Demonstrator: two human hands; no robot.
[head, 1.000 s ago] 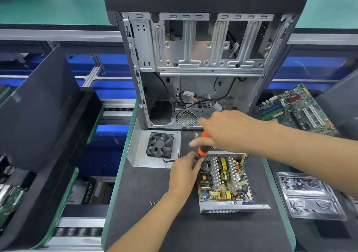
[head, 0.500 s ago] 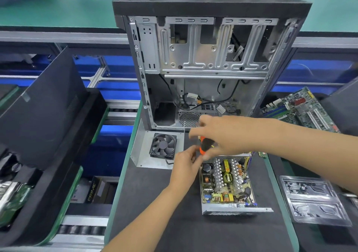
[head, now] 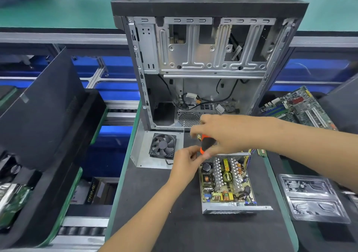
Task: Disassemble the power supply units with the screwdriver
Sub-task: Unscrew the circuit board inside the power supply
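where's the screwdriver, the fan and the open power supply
screwdriver [head: 206,144]: head view, on its orange and black handle
fan [head: 162,148]: head view, on the black hub
power supply [head: 225,184]: head view, on the exposed circuit board

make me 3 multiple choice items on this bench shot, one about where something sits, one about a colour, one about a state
1. Where is the loose fan on its metal cover?
A. left of the open power supply unit
B. inside the computer case
C. on the motherboard

2. What colour is the screwdriver handle?
A. blue and white
B. orange and black
C. all yellow

3. What state is the power supply unit in?
A. sealed
B. cover off, circuit board exposed
C. mounted in the case

Answers:
1 A, the fan lies flat on the mat, left of the unit.
2 B, orange and black show under the right hand.
3 B, coils and heatsinks are bare beside the left hand.
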